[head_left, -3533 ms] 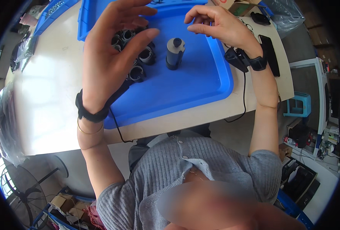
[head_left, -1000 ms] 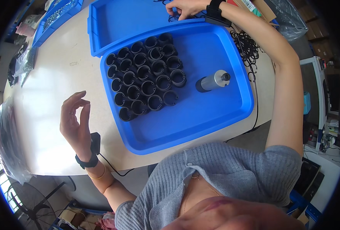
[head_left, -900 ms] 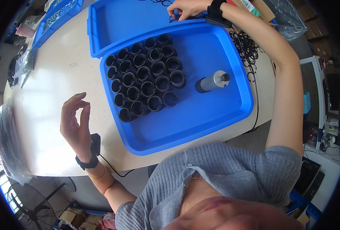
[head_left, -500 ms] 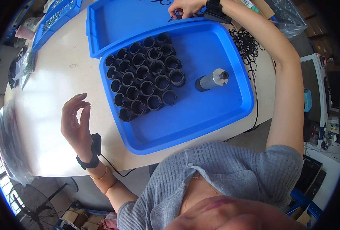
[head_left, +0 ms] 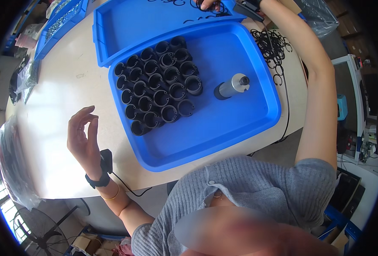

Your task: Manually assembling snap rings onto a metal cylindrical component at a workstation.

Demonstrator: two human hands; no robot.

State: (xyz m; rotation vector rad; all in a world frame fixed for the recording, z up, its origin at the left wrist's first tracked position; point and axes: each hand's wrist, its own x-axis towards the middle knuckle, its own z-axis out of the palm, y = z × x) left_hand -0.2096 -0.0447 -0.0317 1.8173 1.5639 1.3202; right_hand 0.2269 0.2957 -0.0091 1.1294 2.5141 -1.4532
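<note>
The right hand (head_left: 208, 4) reaches into the far tray (head_left: 133, 30), fingers bent down beside thin, open black clips (head_left: 179, 2); whether it grips 1, I cannot tell. The left hand (head_left: 84, 138) hangs over the pale surface (head_left: 52, 115), visibly holding nothing, thumb and fingertips narrowly parted. To its right, in the smooth plastic near tray (head_left: 236, 126), dark tubes (head_left: 155, 81) stand packed in rows, probably to keep their mouths upward, with a shiny metal cylinder (head_left: 233, 87) beyond.

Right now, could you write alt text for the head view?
A person's right fingers, partly out of frame, are among thin black open rings at the far blue plastic tray. Left fingers curl beside the nearer blue plastic tray, holding clustered black tubes and one silver-and-black cylinder.
</note>
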